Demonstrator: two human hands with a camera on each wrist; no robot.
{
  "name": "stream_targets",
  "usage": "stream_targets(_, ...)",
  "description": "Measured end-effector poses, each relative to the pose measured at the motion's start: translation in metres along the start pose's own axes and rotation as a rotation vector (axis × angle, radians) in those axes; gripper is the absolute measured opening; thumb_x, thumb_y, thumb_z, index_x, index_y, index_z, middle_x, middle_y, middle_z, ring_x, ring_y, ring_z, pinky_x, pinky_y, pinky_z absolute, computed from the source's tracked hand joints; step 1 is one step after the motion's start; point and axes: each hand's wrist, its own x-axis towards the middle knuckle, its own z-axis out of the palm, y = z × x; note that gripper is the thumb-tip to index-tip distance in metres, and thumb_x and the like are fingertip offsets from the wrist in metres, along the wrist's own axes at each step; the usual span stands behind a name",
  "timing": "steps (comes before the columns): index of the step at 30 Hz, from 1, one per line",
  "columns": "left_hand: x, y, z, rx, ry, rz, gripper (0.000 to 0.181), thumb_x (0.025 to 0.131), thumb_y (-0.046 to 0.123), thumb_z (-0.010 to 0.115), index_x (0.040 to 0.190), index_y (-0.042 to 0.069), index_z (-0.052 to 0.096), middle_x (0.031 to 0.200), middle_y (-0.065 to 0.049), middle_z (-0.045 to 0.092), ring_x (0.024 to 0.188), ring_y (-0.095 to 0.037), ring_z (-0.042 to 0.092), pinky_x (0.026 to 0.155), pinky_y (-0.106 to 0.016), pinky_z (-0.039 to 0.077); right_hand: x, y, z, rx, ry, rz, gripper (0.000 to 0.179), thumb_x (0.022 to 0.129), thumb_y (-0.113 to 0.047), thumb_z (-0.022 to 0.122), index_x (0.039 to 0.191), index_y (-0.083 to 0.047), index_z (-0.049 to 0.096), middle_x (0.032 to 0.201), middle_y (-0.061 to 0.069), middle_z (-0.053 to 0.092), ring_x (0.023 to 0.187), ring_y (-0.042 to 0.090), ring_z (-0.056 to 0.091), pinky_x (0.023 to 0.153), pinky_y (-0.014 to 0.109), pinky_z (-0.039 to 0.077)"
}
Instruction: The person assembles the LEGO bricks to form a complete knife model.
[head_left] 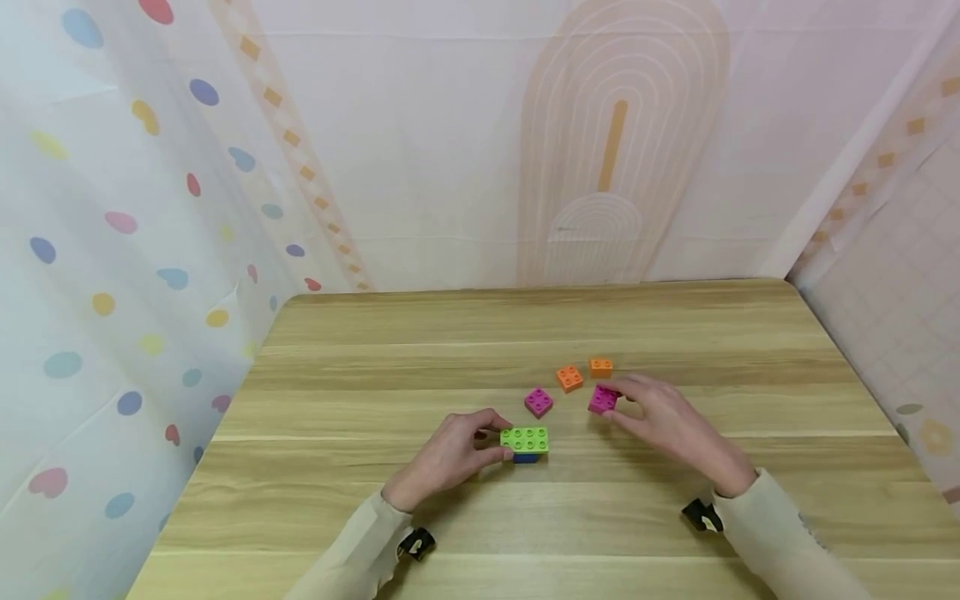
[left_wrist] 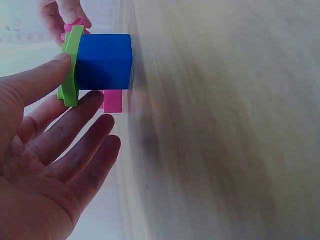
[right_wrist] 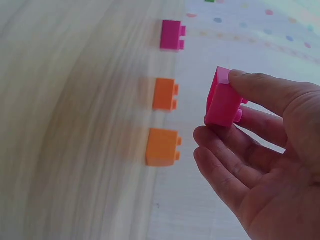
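Thumb and fingers of my left hand pinch the left end of a flat lime-green building plate with two rows of studs. Under the plate sits a blue building brick, its lower face close to the table in the left wrist view. My right hand grips a magenta building brick between thumb and fingers, held above the table with its hollow underside partly showing. Another magenta brick rests on the table between the two hands.
Two orange bricks stand on the wooden table just beyond the right hand's fingers. A patterned curtain hangs behind the table's far edge and along its left side. Black wrist straps show by both sleeves.
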Motion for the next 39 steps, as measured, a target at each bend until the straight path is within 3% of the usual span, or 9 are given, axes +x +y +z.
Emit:
stream_targets(6, -0.002, 0.0, -0.002, 0.017, 0.011, 0.011, 0.027, 0.093, 0.019, 0.079, 0.117, 0.007, 0.071, 0.114, -0.009, 0.076, 0.105, -0.022, 0.072, 0.091, -0.037, 0.06, 0.003, -0.009, 0.004, 0.035, 0.024, -0.002, 0.041, 0.095, -0.018, 0.077, 0.132, -0.002, 0.069, 0.122, 0.013, 0.071, 0.106, 0.031, 0.069, 0.09, 0.051, 0.06)
stream_targets(25, -0.002, 0.002, -0.004, 0.01, 0.009, -0.005, 0.029, 0.094, 0.019, 0.079, 0.119, 0.007, 0.072, 0.115, -0.008, 0.075, 0.107, -0.024, 0.071, 0.093, -0.04, 0.06, 0.011, -0.038, 0.015, 0.048, -0.021, -0.137, 0.043, 0.094, -0.015, 0.078, 0.134, -0.003, 0.067, 0.127, 0.011, 0.069, 0.115, 0.029, 0.066, 0.097, 0.049, 0.057)
stream_targets(31, -0.001, 0.003, -0.003, 0.006, 0.002, -0.013, 0.029, 0.094, 0.019, 0.079, 0.119, 0.006, 0.072, 0.116, -0.009, 0.075, 0.108, -0.025, 0.071, 0.093, -0.04, 0.059, 0.012, -0.045, 0.019, 0.076, -0.049, -0.138, 0.043, 0.095, -0.017, 0.077, 0.135, -0.005, 0.067, 0.126, 0.008, 0.068, 0.113, 0.025, 0.066, 0.096, 0.046, 0.058)
stream_targets(39, -0.002, 0.003, -0.001, 0.007, 0.002, -0.007, 0.029, 0.094, 0.02, 0.079, 0.119, 0.007, 0.072, 0.116, -0.009, 0.075, 0.107, -0.025, 0.071, 0.093, -0.04, 0.059, 0.017, -0.051, 0.027, 0.12, -0.058, -0.173, 0.046, 0.093, -0.016, 0.079, 0.135, -0.003, 0.066, 0.133, 0.012, 0.067, 0.12, 0.029, 0.065, 0.1, 0.048, 0.056)
